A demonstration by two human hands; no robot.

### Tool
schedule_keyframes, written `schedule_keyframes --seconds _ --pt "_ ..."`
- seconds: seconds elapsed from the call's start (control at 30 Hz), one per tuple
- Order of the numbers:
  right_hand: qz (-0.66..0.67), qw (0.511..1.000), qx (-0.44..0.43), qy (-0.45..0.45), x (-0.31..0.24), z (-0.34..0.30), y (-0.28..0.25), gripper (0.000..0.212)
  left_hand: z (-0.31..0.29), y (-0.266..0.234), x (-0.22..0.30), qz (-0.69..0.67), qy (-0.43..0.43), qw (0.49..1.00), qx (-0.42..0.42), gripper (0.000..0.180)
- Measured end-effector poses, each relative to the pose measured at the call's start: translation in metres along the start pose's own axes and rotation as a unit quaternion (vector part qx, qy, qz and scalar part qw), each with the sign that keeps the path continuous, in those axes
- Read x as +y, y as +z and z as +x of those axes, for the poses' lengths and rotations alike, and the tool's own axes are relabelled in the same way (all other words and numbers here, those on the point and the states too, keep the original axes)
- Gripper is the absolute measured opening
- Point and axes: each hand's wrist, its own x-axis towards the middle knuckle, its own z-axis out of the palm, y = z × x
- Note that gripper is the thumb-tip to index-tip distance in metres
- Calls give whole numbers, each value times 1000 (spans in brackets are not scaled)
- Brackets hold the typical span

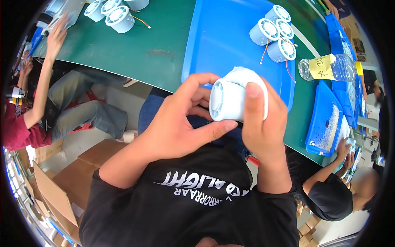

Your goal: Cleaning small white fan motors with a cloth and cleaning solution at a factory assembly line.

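Observation:
Between my hands is a white cylindrical housing [228,101], tilted so that its round slotted end faces left. My left hand [173,119] curls around that end, with the thumb beneath it and the fingers at its far side. My right hand [265,119] presses a white cloth [247,75] around the other end, its thumb lying over the cloth. The cloth and fingers hide the housing's right part. Several similar white housings [264,31] with thin coloured wires stand in the far right part of a blue tray [222,37].
More wired housings [120,19] stand far left on the green table [164,49]. Right of the tray are a clear bottle [343,68] with a yellow label and a blue bin [314,133] of white bits. Co-workers sit at both sides. An open cardboard box [61,185] is at lower left.

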Motion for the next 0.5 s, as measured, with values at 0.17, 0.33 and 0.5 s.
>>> schedule_keyframes --seconds 0.17,0.33,0.5 --pt "-245 947 -109 -177 -31 -13 -15 41 -2 -7 4 -116 -28 993 22 65" --pt "39 989 -120 76 -15 1 -29 38 4 -3 6 -42 65 997 -24 70" --pt "104 993 51 18 12 -4 -27 37 33 -2 14 286 220 933 -8 67"
